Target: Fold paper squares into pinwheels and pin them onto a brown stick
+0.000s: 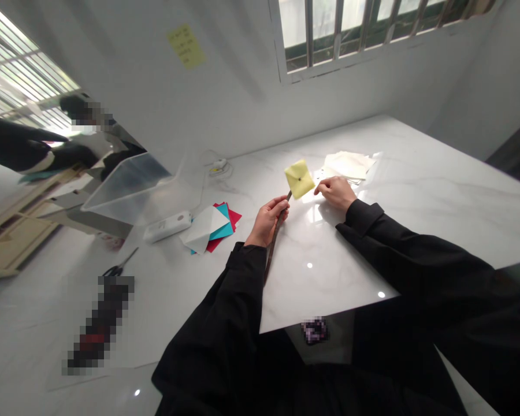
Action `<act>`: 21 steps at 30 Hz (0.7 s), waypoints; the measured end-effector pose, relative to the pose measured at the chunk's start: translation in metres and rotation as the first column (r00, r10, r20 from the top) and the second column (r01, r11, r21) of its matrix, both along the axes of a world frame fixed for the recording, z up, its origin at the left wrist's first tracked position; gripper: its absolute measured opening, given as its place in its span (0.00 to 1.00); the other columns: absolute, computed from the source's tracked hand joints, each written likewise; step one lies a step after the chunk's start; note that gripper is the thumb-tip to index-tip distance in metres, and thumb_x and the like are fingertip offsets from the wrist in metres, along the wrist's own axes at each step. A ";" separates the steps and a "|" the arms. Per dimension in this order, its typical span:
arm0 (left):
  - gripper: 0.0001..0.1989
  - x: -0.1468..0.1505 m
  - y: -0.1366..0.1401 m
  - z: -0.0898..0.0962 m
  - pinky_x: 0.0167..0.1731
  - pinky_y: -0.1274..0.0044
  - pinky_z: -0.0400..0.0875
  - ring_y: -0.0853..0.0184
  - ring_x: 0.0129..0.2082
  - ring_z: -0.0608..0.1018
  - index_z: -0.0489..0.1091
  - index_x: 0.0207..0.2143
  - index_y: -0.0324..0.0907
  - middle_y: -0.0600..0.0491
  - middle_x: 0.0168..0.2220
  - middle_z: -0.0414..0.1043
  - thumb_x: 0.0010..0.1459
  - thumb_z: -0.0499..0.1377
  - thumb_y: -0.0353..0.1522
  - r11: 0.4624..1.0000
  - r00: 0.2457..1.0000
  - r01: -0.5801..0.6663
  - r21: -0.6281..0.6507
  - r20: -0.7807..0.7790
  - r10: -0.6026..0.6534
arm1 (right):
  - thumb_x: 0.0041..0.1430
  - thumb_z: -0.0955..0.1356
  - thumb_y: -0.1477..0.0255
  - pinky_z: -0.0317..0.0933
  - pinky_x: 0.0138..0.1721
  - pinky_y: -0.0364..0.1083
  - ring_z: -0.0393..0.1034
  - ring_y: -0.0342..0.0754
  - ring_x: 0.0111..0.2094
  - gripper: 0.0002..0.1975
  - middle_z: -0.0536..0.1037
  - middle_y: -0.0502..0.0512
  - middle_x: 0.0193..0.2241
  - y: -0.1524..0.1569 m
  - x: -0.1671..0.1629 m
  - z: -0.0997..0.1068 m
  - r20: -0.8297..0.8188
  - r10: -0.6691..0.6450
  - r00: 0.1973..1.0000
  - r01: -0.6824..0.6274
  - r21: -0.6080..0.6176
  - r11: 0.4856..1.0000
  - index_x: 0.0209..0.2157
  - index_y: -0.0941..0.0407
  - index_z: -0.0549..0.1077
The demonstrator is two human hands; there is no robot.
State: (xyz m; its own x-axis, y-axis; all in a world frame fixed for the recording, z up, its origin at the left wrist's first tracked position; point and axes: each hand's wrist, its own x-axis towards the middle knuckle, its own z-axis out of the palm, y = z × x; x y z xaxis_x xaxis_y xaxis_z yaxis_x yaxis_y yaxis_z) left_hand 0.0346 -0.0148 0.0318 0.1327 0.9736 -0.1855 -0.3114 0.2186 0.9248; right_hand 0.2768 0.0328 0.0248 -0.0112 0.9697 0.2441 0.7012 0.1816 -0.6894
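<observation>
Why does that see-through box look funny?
The clear plastic box sits tipped on its side near the table's left edge, its opening facing sideways. Nothing has spilled. The folded coloured papers lie in a loose, fanned pile.

Lower end of the thin dark stick (276, 234) runs behind the left sleeve (225, 323), so its tip is hidden. Left hand (268, 219) wraps the stick; palm side not visible. Right hand (337, 192) rests knuckles-up, fingertips tucked under, so can't tell what they touch. Writing on the yellow sticky note (186, 46) on the wall is too small to read. Pixelated patches cover an object (99, 323) below the scissors (120, 266), a spot (315, 330) at the table edge, and a person's head (89, 115) far left. Window (372, 29) cut off at top.
</observation>
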 end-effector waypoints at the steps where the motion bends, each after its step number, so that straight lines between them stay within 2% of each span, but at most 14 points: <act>1: 0.19 0.000 0.000 0.000 0.36 0.82 0.71 0.76 0.29 0.76 0.77 0.46 0.38 0.55 0.32 0.76 0.52 0.75 0.32 1.000 1.000 0.000 -0.002 0.004 0.000 | 0.58 0.64 0.74 0.62 0.38 0.47 0.72 0.51 0.31 0.16 0.81 0.56 0.25 0.001 0.000 -0.001 0.048 0.009 0.999 -0.008 -0.028 1.000 0.30 0.56 0.86; 3: 0.19 -0.001 0.000 0.000 0.35 0.82 0.71 0.76 0.29 0.76 0.77 0.46 0.38 0.55 0.32 0.76 0.52 0.75 0.32 1.000 1.000 0.002 -0.005 0.012 -0.002 | 0.57 0.65 0.75 0.60 0.37 0.46 0.73 0.51 0.32 0.15 0.81 0.56 0.26 0.001 0.000 -0.003 0.089 0.013 0.996 -0.010 -0.039 0.999 0.27 0.56 0.85; 8: 0.19 -0.001 0.000 0.000 0.35 0.82 0.71 0.76 0.29 0.76 0.78 0.45 0.38 0.55 0.32 0.76 0.52 0.75 0.32 1.000 1.000 0.002 -0.001 0.013 -0.002 | 0.58 0.66 0.73 0.59 0.37 0.47 0.71 0.51 0.31 0.13 0.81 0.56 0.26 -0.001 -0.001 -0.001 0.041 -0.050 0.998 0.050 0.006 0.999 0.32 0.56 0.85; 10: 0.20 -0.001 0.000 0.000 0.35 0.81 0.71 0.76 0.29 0.76 0.77 0.45 0.38 0.55 0.32 0.76 0.51 0.76 0.33 1.000 1.000 0.005 0.002 -0.001 -0.005 | 0.58 0.67 0.74 0.60 0.37 0.47 0.69 0.50 0.29 0.13 0.79 0.54 0.25 -0.004 -0.001 0.003 -0.011 -0.086 0.996 0.086 0.055 0.995 0.37 0.56 0.85; 13: 0.21 0.000 0.000 0.000 0.36 0.81 0.71 0.76 0.29 0.76 0.78 0.44 0.38 0.55 0.32 0.76 0.50 0.77 0.34 1.000 0.999 0.022 0.013 -0.034 -0.021 | 0.57 0.66 0.75 0.61 0.37 0.47 0.67 0.49 0.26 0.24 0.77 0.50 0.23 -0.008 0.000 0.008 -0.082 -0.081 0.993 0.093 0.158 0.983 0.54 0.55 0.81; 15: 0.20 0.001 -0.001 0.000 0.37 0.81 0.71 0.76 0.30 0.76 0.78 0.44 0.38 0.55 0.32 0.76 0.50 0.77 0.34 0.999 0.998 0.032 0.020 -0.046 -0.031 | 0.58 0.65 0.75 0.63 0.38 0.47 0.68 0.49 0.27 0.28 0.77 0.49 0.24 -0.007 0.003 0.009 -0.083 -0.053 0.995 0.068 0.193 0.979 0.59 0.54 0.79; 16: 0.20 0.001 -0.001 0.000 0.37 0.81 0.71 0.76 0.30 0.76 0.78 0.44 0.38 0.55 0.32 0.76 0.50 0.77 0.34 0.999 0.999 0.030 0.022 -0.045 -0.029 | 0.58 0.65 0.75 0.63 0.39 0.47 0.68 0.49 0.27 0.26 0.78 0.50 0.24 -0.006 0.004 0.008 -0.061 -0.038 0.997 0.049 0.176 0.983 0.56 0.54 0.81; 19: 0.20 0.000 -0.001 0.000 0.36 0.81 0.71 0.75 0.30 0.76 0.78 0.44 0.38 0.55 0.32 0.76 0.50 0.76 0.34 1.000 1.000 0.014 0.017 -0.025 -0.013 | 0.57 0.65 0.75 0.62 0.38 0.48 0.70 0.50 0.29 0.15 0.80 0.55 0.25 0.000 0.009 0.002 0.050 -0.001 0.999 -0.001 0.034 0.999 0.34 0.56 0.86; 21: 0.20 0.000 -0.001 0.000 0.36 0.81 0.71 0.76 0.29 0.76 0.78 0.45 0.38 0.54 0.32 0.77 0.50 0.76 0.33 1.000 1.000 0.011 0.008 -0.015 -0.011 | 0.56 0.66 0.75 0.62 0.37 0.48 0.71 0.51 0.30 0.14 0.81 0.56 0.25 0.004 0.011 -0.003 0.091 0.013 0.996 -0.011 -0.023 1.000 0.28 0.56 0.85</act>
State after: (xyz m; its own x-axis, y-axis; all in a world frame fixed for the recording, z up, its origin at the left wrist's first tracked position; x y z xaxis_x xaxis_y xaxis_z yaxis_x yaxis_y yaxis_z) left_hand 0.0345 -0.0161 0.0321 0.1408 0.9736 -0.1797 -0.2949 0.2145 0.9312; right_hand 0.2874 0.0365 0.0221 -0.0442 0.9745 0.2199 0.7592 0.1758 -0.6266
